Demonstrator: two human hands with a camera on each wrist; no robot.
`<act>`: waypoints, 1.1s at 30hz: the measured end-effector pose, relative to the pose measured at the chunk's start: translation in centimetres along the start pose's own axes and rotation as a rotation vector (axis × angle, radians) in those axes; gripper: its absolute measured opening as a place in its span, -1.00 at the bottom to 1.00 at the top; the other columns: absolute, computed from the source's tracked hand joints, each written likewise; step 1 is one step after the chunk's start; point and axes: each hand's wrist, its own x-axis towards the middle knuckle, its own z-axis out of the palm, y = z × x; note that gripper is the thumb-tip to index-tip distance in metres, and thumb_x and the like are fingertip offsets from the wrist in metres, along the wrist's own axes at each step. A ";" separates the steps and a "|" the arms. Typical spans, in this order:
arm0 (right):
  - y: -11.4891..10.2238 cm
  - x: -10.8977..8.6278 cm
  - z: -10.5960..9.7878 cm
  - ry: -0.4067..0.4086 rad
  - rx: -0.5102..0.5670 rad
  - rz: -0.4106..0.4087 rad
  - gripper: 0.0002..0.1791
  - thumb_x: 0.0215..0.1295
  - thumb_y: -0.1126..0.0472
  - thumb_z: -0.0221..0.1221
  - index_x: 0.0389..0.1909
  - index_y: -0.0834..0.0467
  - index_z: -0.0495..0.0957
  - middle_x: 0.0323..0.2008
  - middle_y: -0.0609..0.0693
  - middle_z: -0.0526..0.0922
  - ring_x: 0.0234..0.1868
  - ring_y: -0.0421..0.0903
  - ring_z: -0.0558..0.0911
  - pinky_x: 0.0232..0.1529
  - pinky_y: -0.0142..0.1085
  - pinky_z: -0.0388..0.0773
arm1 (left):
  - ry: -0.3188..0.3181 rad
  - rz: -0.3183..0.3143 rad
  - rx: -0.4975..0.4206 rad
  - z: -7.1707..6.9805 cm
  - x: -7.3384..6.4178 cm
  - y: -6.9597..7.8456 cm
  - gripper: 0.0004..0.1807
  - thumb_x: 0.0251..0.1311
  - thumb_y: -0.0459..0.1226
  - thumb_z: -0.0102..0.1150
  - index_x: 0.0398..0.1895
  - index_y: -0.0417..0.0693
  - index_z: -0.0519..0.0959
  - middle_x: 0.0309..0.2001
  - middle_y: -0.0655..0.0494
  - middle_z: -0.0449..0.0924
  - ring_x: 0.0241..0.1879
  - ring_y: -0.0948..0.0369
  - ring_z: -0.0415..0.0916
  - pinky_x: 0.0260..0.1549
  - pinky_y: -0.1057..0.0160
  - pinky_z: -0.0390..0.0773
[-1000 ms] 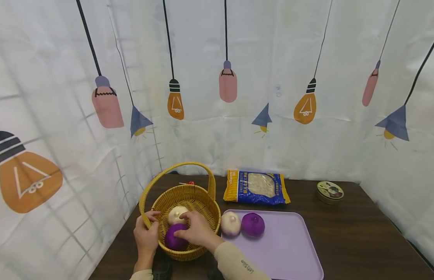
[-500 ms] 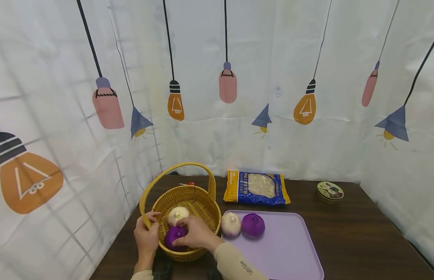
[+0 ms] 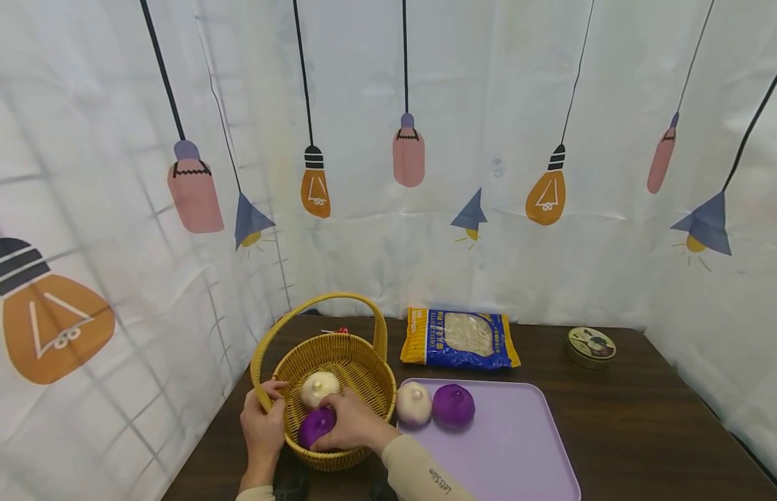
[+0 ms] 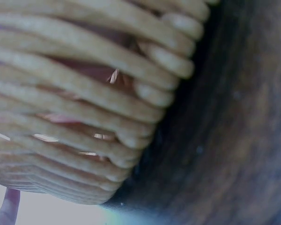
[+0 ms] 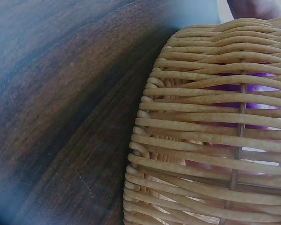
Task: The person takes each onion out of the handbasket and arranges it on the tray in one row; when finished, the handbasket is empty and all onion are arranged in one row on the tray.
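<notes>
A yellow woven basket [image 3: 386,381] with a tall arched handle stands on the left of the dark table. My left hand [image 3: 261,424] grips the foot of the handle at the basket's left rim. Inside the basket, my right hand [image 3: 353,423] holds a purple onion [image 3: 316,424], its thumb and fingers set against the onion's right side. Just behind it in the basket lies a white onion [image 3: 319,390]. Woven strips fill much of both wrist views, and purple shows through the basket wall [image 5: 201,117] in the right wrist view.
Right of the basket is a lilac tray [image 3: 519,445] bearing a whitish onion [image 3: 414,403] and a purple onion [image 3: 453,406]. Behind it lies a blue and yellow pasta bag [image 3: 460,339]. A round tin [image 3: 590,347] sits at the back right. Printed curtains enclose the table.
The purple onion in the basket has turned and tilted under my right hand, whose thumb has moved slightly lower. My left hand keeps its grip on the handle.
</notes>
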 end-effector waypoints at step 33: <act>0.4 -0.6 -0.2 0.216 0.277 -0.106 -0.29 -0.07 0.00 0.44 0.21 -0.13 0.50 0.01 -0.15 0.40 -0.06 -0.25 0.51 -0.08 -0.37 0.53 | 0.017 -0.009 0.012 0.2 0.0 0.1 -0.86 -0.09 -0.65 0.07 -0.52 -0.31 0.48 -0.33 -0.07 0.68 -0.12 0.33 0.50 -0.07 0.61 0.30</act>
